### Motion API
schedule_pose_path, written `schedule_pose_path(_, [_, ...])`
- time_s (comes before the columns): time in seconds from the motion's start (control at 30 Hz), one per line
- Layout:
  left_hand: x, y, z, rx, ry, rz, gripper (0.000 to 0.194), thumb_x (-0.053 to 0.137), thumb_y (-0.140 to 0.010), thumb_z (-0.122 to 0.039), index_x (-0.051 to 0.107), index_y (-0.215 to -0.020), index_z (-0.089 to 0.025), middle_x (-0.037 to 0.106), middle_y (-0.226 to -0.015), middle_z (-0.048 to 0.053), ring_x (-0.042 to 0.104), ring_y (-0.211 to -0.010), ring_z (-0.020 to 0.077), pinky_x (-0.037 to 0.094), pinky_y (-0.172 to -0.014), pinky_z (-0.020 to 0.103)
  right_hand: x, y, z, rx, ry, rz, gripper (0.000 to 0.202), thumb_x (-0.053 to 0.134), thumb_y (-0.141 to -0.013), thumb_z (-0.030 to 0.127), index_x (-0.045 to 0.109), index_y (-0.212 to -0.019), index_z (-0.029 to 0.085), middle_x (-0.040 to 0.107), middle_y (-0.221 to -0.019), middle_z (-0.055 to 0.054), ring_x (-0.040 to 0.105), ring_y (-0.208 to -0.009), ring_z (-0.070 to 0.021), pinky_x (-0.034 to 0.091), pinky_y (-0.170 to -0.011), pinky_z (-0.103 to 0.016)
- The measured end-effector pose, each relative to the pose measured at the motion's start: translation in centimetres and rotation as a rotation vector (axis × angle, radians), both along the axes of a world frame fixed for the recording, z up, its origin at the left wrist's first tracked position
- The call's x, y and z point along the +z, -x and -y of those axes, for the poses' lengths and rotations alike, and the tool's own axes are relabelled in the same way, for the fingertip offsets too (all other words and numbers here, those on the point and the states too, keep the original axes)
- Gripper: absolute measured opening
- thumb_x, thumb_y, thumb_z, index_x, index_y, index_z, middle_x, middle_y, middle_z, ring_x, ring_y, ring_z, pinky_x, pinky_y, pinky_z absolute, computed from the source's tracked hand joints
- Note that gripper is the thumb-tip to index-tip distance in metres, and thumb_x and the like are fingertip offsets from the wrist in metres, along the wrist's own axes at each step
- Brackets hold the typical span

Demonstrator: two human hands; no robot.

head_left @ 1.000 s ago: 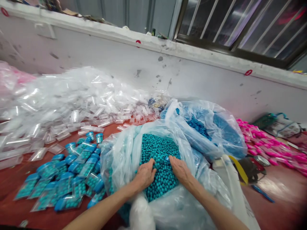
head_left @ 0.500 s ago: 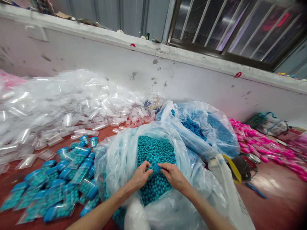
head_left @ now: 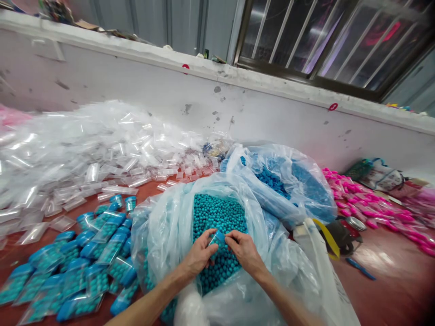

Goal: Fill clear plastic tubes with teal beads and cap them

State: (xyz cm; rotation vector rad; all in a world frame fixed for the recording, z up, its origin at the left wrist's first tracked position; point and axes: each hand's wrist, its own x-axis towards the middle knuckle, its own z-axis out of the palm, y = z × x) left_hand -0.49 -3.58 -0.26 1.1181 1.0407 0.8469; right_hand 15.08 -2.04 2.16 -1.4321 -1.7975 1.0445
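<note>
Over a big clear plastic bag [head_left: 166, 222] of teal beads [head_left: 217, 213], my two hands meet around a small clear container with a blue cap [head_left: 218, 237]. My left hand [head_left: 200, 251] is closed on it, thumb and fingers on its left side. The fingertips of my right hand [head_left: 243, 249] pinch it at the right edge. My fingers hide part of it, and I cannot tell whether it has beads inside. On the left lie several blue-capped clear containers of teal beads [head_left: 112, 246], piled on the red surface.
A heap of clear empty-looking sleeves [head_left: 102, 140] spreads along the wall at the left. Behind the bead bag sits another bag [head_left: 306, 190] with blue pieces [head_left: 273, 179]. Pink packets [head_left: 367, 194] lie at right, near a blue pen-like tool [head_left: 360, 268] on the red surface [head_left: 390, 290].
The small container has tilted up and shows more between my hands. My left hand has turned slightly and its fingers have come round the container. The view has shifted a little.
</note>
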Motion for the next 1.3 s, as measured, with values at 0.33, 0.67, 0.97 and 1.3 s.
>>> schedule_pose_path(0.33, [0.2, -1.8, 1.2, 0.139, -0.005, -0.02, 0.032, 0.045, -0.072, -0.031, 0.043, -0.1, -0.018, 0.035, -0.052, -0.011, 0.029, -0.033, 0.0039, 0.027, -0.033, 0.017, 0.2, -0.7, 2.4, 0.183, -0.234, 0.115, 0.026, 0.039, -0.085, 0.024, 0.064, -0.081, 0.018, 0.061, -0.072, -0.003, 0.055, -0.069, -0.0141, 0.041, -0.066, -0.025])
schedule_pose_path(0.67, [1.9, -2.7, 2.7, -0.002, -0.189, -0.141, 0.024, 0.042, -0.079, -0.025, 0.045, -0.103, -0.021, 0.045, -0.066, -0.007, 0.037, -0.044, 0.0056, 0.034, -0.044, 0.018, 1.1, -4.3, 0.4, 0.006, 0.319, -0.337, 0.037, 0.068, -0.059, 0.034, 0.063, -0.091, 0.017, 0.057, -0.069, 0.001, 0.049, -0.052, -0.0106, 0.042, -0.046, -0.023])
schedule_pose_path(0.97, [1.7, -2.4, 1.9, 0.165, -0.217, -0.097, 0.047, 0.043, -0.077, -0.028, 0.04, -0.123, -0.018, 0.055, -0.115, 0.006, 0.053, -0.098, 0.0182, 0.038, -0.091, 0.031, 1.2, -0.6, 3.0, 0.187, 0.019, 0.027, 0.075, 0.066, -0.066, 0.033, 0.035, -0.133, 0.019, 0.044, -0.129, -0.011, 0.043, -0.116, -0.0267, 0.04, -0.093, -0.042])
schedule_pose_path(1.3, [1.7, -2.8, 1.9, 0.17, -0.118, -0.035, 0.024, 0.048, -0.074, -0.031, 0.053, -0.093, -0.018, 0.052, -0.065, -0.005, 0.047, -0.06, 0.0107, 0.039, -0.059, 0.022, -1.6, 1.4, 4.4, 0.078, -0.394, 0.341, 0.078, 0.065, -0.06, 0.029, 0.034, -0.129, 0.01, 0.05, -0.115, -0.021, 0.053, -0.102, -0.0333, 0.047, -0.08, -0.043])
